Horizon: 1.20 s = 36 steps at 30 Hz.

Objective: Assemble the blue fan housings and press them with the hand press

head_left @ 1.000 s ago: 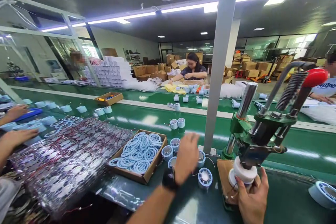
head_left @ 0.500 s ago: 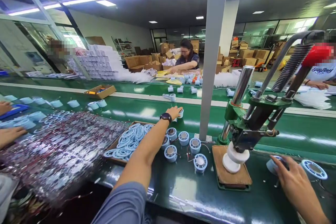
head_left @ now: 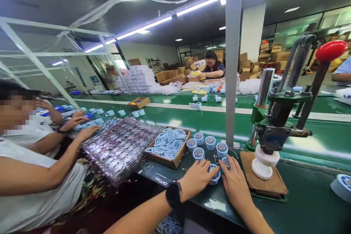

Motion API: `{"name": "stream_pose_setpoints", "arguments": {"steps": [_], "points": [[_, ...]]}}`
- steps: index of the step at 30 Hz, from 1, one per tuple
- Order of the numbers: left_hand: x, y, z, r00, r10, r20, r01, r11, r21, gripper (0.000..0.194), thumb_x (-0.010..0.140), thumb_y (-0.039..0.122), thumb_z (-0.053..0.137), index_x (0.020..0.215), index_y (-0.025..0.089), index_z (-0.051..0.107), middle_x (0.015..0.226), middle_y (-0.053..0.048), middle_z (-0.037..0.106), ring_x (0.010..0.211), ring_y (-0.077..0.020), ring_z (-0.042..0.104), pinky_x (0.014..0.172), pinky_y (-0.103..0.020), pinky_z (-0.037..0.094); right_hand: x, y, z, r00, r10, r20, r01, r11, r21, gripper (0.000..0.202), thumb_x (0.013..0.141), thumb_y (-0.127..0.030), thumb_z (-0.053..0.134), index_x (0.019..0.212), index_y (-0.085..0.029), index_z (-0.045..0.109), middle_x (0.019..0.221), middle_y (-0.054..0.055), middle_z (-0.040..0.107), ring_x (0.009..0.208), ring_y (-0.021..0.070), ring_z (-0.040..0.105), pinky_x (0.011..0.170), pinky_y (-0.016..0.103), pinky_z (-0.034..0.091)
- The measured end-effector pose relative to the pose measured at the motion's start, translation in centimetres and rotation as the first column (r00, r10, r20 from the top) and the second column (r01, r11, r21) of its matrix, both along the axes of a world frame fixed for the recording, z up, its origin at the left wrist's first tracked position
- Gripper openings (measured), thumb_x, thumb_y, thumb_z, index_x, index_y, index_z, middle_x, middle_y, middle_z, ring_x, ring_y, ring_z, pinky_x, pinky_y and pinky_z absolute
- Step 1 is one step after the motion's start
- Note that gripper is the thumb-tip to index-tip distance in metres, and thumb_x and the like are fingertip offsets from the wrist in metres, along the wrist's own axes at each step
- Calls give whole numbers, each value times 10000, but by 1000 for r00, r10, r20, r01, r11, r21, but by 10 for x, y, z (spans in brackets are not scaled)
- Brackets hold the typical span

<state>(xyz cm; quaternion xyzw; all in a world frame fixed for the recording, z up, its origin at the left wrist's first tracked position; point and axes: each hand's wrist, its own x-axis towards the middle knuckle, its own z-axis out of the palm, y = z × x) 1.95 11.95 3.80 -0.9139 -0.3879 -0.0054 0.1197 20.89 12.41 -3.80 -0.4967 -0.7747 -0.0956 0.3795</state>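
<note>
My left hand (head_left: 197,180), with a dark watch on the wrist, has its fingers curled over a light-blue round housing (head_left: 214,174) on the bench. Close beside it, my right hand (head_left: 236,184) has its thumb and fingers around another blue housing (head_left: 226,161), mostly covered by the fingers. Several similar housings with grey metal discs, such as this one (head_left: 210,142), stand behind the hands, thin wires trailing from some. To the right is a hand press (head_left: 274,137) with a red-knobbed lever; white round blocks (head_left: 262,169) sit on its brown base pad.
A cardboard box (head_left: 175,162) of blue rings stands left of the housings, beside a plastic-covered stack of wired parts (head_left: 123,146). Co-workers sit at left and across the green conveyor (head_left: 175,117). A grey post (head_left: 233,62) rises behind the bench. Another blue housing (head_left: 341,186) lies far right.
My left hand has come back from the conveyor to the housings on the bench. My right hand has left the housing right of the press and joined it. The view has turned left.
</note>
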Motion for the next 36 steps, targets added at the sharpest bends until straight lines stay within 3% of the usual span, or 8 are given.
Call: {"name": "stream_pose_setpoints", "arguments": {"steps": [5, 11, 15, 19, 25, 29, 32, 36], "points": [[3, 32, -15, 989, 128, 78, -134, 988, 81, 483, 1009, 248, 409, 1490, 271, 369, 1520, -145, 447, 1416, -333, 374, 1114, -555, 314, 10, 6, -15, 995, 56, -85, -52, 997, 48, 333, 925, -187, 437, 1194, -192, 633, 1330, 171, 579, 1252, 367, 519, 979, 571, 490], [-17, 56, 13, 945, 279, 173, -293, 954, 67, 470, 987, 357, 503, 1443, 257, 448, 1484, -114, 500, 1394, -275, 419, 1147, -491, 327, 25, -1, -16, 963, 159, -220, -161, 987, 7, 149, 925, -287, 531, 845, -217, 635, 1110, 119, 687, 1065, 313, 637, 885, 511, 542], [-79, 67, 39, 759, 606, 239, -627, 779, 13, 290, 993, 280, 514, 1229, 139, 605, 1215, -130, 648, 1126, -259, 620, 970, -480, 503, 22, -4, -14, 942, 156, -298, -174, 984, -38, 182, 908, -262, 513, 1012, -207, 652, 1150, 128, 678, 1095, 301, 643, 910, 504, 550], [-125, 66, 39, 628, 739, 242, -743, 663, -94, 314, 934, 344, 634, 1190, 164, 616, 1213, -90, 640, 1043, -234, 647, 893, -458, 556, 20, -9, -11, 935, 98, -342, -148, 981, -124, 250, 861, -209, 493, 1031, -206, 677, 1246, 146, 609, 1115, 298, 645, 908, 472, 566], [-134, 61, 40, 509, 730, 457, -734, 645, -213, 259, 951, 350, 606, 1127, 162, 637, 1163, -81, 659, 1024, -218, 649, 892, -441, 552, 24, -14, -6, 933, 155, -326, -205, 971, -126, 234, 831, -180, 507, 968, -227, 690, 1203, 128, 639, 1122, 304, 637, 924, 487, 566], [-132, 49, 53, 397, 696, 598, -635, 679, -369, 312, 958, 413, 551, 886, 134, 672, 774, -18, 679, 725, -172, 664, 706, -340, 554, 26, -12, -3, 936, 171, -308, -218, 968, -127, 224, 851, -202, 519, 974, -234, 703, 1213, 120, 649, 1139, 306, 624, 927, 487, 560], [-112, 25, 50, 335, 661, 671, -482, 733, -481, 434, 928, 482, 470, 859, 123, 705, 620, -14, 649, 576, -179, 629, 575, -299, 516, 24, -16, 5, 926, 176, -333, -195, 981, -24, 239, 880, -245, 547, 1065, -236, 699, 1249, 124, 640, 1162, 317, 609, 944, 510, 541], [-57, -25, 37, 305, 637, 708, -263, 771, -580, 472, 877, 511, 493, 995, 130, 745, 769, -71, 723, 569, -181, 619, 542, -290, 502, 19, -43, 31, 828, 203, -523, -216, 976, 37, 266, 910, -248, 557, 1152, -232, 667, 1156, 118, 682, 1041, 263, 659, 886, 416, 563]]}}
